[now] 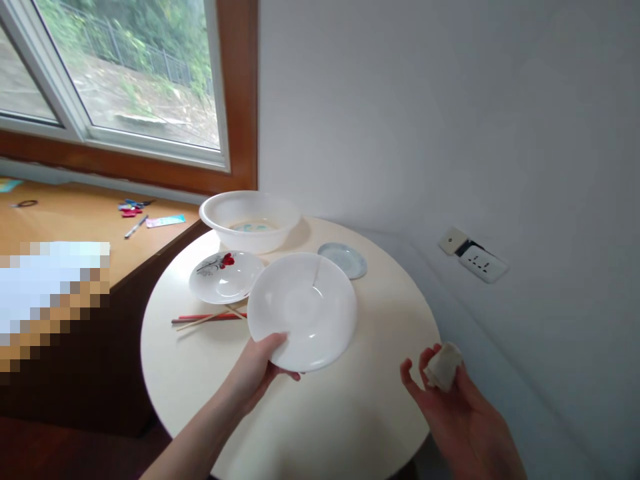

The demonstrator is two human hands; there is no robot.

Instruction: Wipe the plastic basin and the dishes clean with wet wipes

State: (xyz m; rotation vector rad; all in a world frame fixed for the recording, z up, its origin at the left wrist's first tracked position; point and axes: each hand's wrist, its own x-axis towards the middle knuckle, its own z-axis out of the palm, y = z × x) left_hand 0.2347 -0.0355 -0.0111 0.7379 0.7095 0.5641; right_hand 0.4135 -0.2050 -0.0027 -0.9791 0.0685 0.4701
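My left hand (260, 370) grips the near rim of a plain white plate (305, 310), held tilted above the round cream table (350, 427). My right hand (450, 407) is at the lower right, palm up, fingers curled round a small crumpled off-white wad (443, 367) that looks like cloth or paper. A plate with a red flower pattern (225, 275) lies on the table behind the held plate. A white basin (250, 219) stands further back with a little water in it. A small pale blue dish (343, 259) sits to the basin's right.
Chopsticks, red and wooden (210, 318), lie on the table left of the held plate. A wooden sill (75, 220) under the window carries a pen, scissors and small packets. White walls close in on the right, with a socket (483, 263) low down.
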